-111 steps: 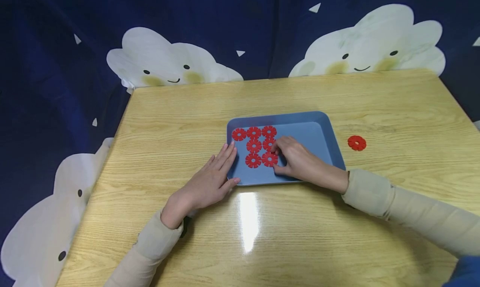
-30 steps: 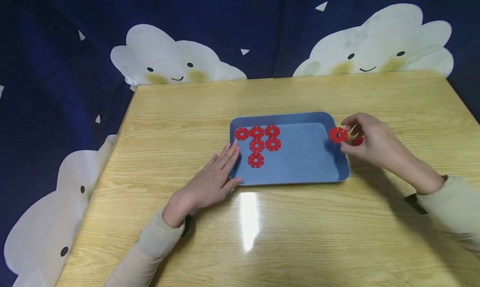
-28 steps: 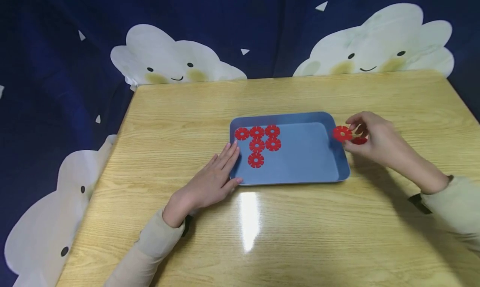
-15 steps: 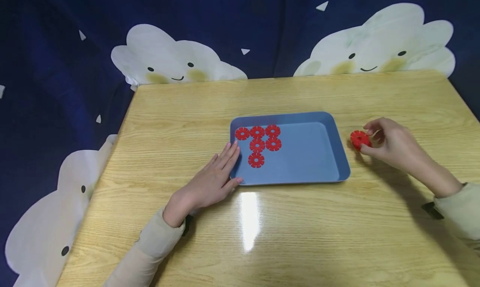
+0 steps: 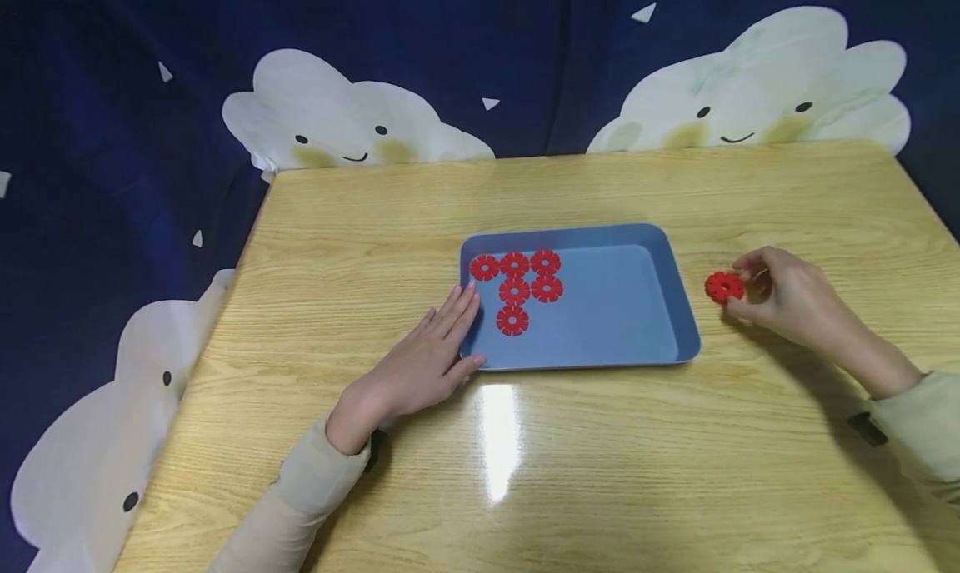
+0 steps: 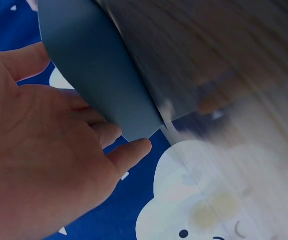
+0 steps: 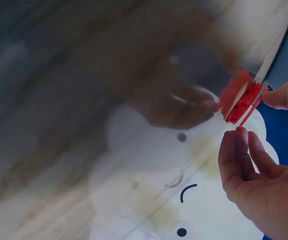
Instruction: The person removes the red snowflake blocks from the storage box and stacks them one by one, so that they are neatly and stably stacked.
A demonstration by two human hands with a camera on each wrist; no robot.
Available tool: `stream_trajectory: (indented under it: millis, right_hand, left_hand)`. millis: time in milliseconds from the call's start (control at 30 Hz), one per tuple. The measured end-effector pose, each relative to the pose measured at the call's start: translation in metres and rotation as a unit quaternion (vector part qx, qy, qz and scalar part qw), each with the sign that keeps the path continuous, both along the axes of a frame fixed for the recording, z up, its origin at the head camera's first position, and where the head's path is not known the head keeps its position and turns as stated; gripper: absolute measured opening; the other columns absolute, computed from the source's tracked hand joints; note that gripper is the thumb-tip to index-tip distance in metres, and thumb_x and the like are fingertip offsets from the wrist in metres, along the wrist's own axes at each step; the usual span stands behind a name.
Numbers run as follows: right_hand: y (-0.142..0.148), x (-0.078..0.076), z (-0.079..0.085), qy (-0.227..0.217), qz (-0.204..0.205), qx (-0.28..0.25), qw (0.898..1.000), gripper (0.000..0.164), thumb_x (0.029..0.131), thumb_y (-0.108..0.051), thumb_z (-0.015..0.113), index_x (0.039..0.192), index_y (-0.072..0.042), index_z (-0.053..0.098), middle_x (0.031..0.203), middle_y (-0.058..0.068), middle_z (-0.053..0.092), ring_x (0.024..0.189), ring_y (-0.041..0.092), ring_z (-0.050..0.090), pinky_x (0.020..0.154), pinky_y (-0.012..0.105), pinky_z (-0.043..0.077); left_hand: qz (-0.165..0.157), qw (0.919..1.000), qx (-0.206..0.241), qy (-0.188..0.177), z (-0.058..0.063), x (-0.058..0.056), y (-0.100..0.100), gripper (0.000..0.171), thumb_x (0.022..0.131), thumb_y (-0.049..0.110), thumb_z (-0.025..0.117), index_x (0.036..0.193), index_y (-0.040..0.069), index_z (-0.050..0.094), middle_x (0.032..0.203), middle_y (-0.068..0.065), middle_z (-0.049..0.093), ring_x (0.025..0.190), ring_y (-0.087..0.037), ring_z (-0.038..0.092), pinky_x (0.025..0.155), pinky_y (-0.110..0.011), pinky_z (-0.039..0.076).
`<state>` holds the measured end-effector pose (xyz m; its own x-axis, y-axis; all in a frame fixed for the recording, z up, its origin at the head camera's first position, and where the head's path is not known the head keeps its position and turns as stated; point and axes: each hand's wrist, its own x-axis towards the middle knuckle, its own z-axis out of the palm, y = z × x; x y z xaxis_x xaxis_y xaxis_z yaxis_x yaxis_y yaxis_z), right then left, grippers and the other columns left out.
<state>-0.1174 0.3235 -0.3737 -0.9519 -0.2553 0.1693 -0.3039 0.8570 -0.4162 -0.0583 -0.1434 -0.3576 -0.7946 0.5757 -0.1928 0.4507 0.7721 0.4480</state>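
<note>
My right hand [image 5: 795, 298] pinches a red snowflake disc [image 7: 252, 111] between thumb and fingertips, to the right of the blue tray [image 5: 615, 323]. The right wrist view shows this disc slightly tilted, close over a small pile of like red discs [image 7: 241, 105] on the table; from the head view they overlap as one red shape. My left hand [image 5: 420, 361] lies with straight fingers against the tray's left rim, thumb at its near left corner. Inside the tray, several red snowflake discs [image 5: 514, 291] lie flat in rows toward the left.
The tray stands on a light wood-grain table [image 5: 570, 456] that reflects a bright strip of light near the front. Behind the table hangs a dark blue curtain [image 5: 540, 57] with white smiling clouds [image 5: 750, 82].
My right hand has taken the lower right disc out of the tray, carried it right past the rim and lowered it over the red pile. The left hand stays put.
</note>
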Motion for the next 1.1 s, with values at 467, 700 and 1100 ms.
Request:
stream_trajectory:
  millis: [467, 700, 1100]
  right_hand:
    - [0.0, 0.0, -0.002, -0.009, 0.001, -0.01, 1.0, 0.045, 0.066, -0.007, 0.086, 0.102, 0.007, 0.061, 0.083, 0.014, 0.063, 0.068, 0.019, 0.057, 0.056, 0.01, 0.036]
    - [0.0, 0.002, 0.004, -0.004, 0.0, -0.012, 1.0, 0.046, 0.068, -0.005, 0.086, 0.104, 0.009, 0.06, 0.086, 0.018, 0.063, 0.069, 0.024, 0.059, 0.056, 0.006, 0.036]
    - [-0.037, 0.003, 0.025, 0.053, 0.035, -0.033, 0.997, 0.041, 0.07, -0.003, 0.083, 0.104, 0.003, 0.063, 0.093, 0.016, 0.065, 0.075, 0.032, 0.064, 0.062, 0.006, 0.04]
  left_hand:
    - [0.0, 1.0, -0.005, -0.001, -0.001, 0.0, 0.0, 0.076, 0.103, 0.045, 0.043, 0.157, 0.009, 0.003, 0.163, 0.001, -0.011, 0.147, -0.013, -0.013, 0.118, -0.043, 0.006]
    - [0.001, 1.0, -0.006, 0.0, 0.0, 0.0, 0.0, 0.076, 0.103, 0.045, 0.042, 0.157, 0.008, 0.003, 0.163, 0.002, -0.012, 0.147, -0.013, -0.014, 0.118, -0.043, 0.006]
    - [-0.001, 1.0, -0.002, 0.001, 0.0, 0.0, 0.0, 0.076, 0.103, 0.044, 0.043, 0.157, 0.008, 0.004, 0.163, 0.0, -0.011, 0.148, -0.015, -0.012, 0.118, -0.043, 0.006]
